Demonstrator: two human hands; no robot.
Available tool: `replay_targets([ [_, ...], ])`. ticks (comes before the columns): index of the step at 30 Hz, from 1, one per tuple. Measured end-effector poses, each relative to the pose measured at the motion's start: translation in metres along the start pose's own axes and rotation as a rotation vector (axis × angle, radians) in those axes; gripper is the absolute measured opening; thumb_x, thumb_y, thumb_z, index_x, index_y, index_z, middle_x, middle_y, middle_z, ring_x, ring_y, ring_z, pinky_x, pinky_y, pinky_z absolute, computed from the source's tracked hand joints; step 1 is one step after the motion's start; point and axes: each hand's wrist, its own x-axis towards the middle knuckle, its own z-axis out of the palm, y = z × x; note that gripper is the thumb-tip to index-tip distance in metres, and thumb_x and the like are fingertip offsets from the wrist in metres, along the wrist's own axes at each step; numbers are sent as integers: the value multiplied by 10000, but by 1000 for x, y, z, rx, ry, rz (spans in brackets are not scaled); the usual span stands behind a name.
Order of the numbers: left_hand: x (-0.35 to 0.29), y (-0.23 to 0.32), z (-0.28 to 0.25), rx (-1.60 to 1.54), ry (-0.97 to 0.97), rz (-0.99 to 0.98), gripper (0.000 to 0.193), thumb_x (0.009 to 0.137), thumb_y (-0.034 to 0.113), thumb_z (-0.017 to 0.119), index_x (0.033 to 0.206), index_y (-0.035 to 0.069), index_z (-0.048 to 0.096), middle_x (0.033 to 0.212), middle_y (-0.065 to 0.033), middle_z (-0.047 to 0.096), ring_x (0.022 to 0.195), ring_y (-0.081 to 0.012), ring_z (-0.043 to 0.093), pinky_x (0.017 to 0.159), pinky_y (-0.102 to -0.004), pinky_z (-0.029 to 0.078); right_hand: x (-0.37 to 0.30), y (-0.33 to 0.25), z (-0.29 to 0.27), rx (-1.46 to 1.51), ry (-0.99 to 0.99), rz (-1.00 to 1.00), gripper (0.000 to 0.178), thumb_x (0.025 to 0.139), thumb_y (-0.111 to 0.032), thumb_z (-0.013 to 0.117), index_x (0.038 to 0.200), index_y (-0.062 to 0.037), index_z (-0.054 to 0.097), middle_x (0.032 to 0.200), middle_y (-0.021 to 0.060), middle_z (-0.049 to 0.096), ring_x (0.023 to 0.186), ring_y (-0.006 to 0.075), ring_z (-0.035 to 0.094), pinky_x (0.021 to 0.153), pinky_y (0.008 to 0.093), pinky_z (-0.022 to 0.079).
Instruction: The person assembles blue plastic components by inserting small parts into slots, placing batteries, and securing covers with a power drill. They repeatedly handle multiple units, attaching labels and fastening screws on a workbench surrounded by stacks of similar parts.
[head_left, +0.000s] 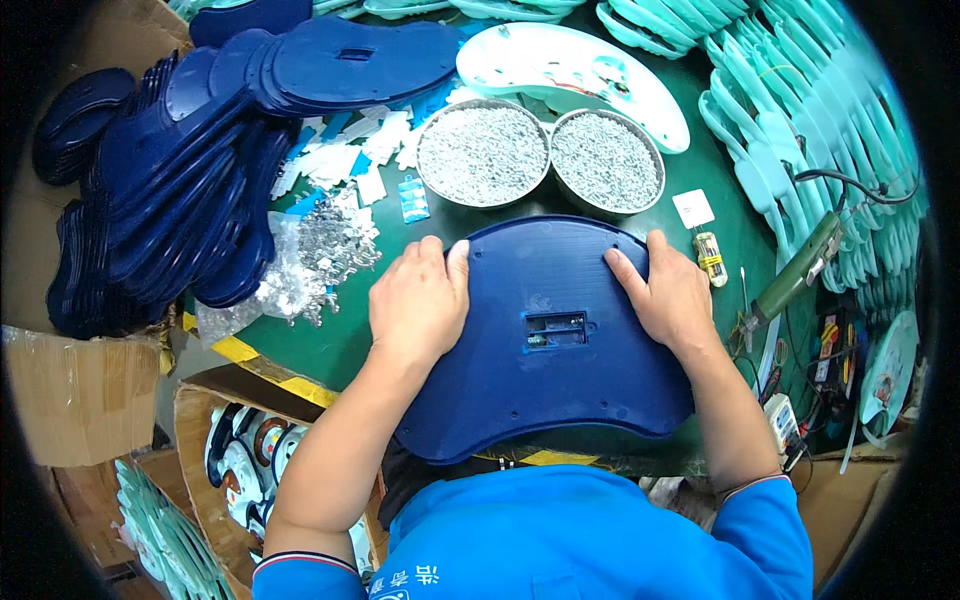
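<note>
I am pressing a large dark blue plastic panel (545, 340) flat against the green worktop (340, 340), right in front of my chest, with its near edge hanging slightly over the worktop's striped rim. My left hand (418, 298) is lying on the panel's upper left corner, fingers (432, 252) curled over the far edge and thumb stretched along the top. My right hand (668, 295) is mirroring it on the upper right corner, fingers spread narrowly, gripping the rim while the palm is resting on the surface. So both hands are holding the panel by its far corners. A small rectangular compartment (556, 329) is sitting open near the panel's middle, between my two hands.

Just beyond the panel, two round metal bowls (483, 155) full of small silvery screws are standing side by side, touching each other. To my left, a heap of matching dark blue panels (190, 170) is leaning in an overlapping stack, with a clear bag of metal parts (320, 255) lying near my left hand. To my right, pale turquoise shells (800, 130) are lining up in rows, and a green electric screwdriver (800, 270) is lying near my right hand. A white and turquoise panel (570, 70) is resting behind the bowls.
</note>
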Motion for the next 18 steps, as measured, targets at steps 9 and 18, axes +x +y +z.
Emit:
replay_targets([
  [9,73,-48,1,26,135,-21,437,883,446,677,832,13,658,885,-185,697,806,-371,677,728,-457,531,-6,3,-3,41,472,-370,439,846,-362,711,1090,-28,563,997,144,569,945,330,565,810,434,471],
  [18,78,-55,-19,105,122,-66,315,798,245,777,940,2,635,855,-165,691,794,-340,663,712,-421,524,-24,-21,-25,369,423,-624,340,779,-142,776,1052,-12,621,981,153,604,877,311,594,768,386,498],
])
